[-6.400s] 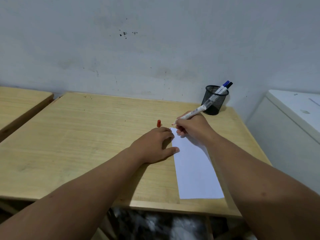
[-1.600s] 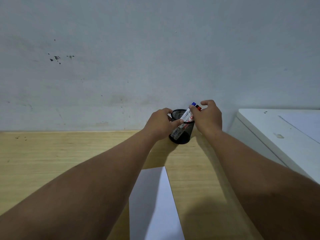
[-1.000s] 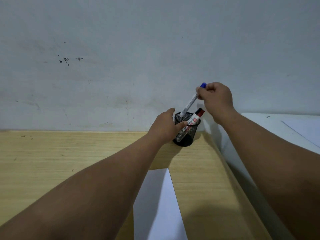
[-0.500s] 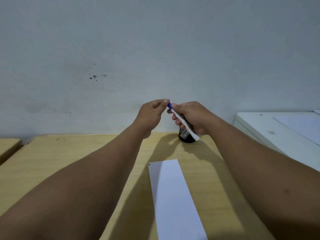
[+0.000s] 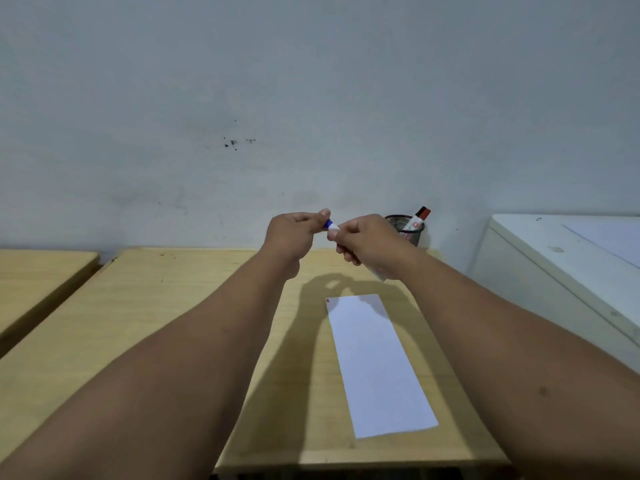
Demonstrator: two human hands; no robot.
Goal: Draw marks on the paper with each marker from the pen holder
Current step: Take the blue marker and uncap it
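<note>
Both hands are raised above the wooden desk (image 5: 173, 323). My right hand (image 5: 370, 242) grips the white barrel of a blue marker (image 5: 331, 227), whose tail pokes out under the wrist. My left hand (image 5: 294, 233) pinches the marker's blue cap; whether the cap is on or off is hidden by the fingers. A white strip of paper (image 5: 377, 362) lies on the desk below, with a small red mark at its far left corner. The black mesh pen holder (image 5: 410, 228) stands at the desk's back right corner with a red-capped marker (image 5: 418, 218) in it.
A grey wall rises right behind the desk. A white cabinet (image 5: 568, 265) stands close on the right. A second wooden desk (image 5: 34, 282) sits to the left across a narrow gap.
The red marker went back into the holder and my right hand lifted the blue one out. Both hands came toward me and left, meeting at the blue cap.
</note>
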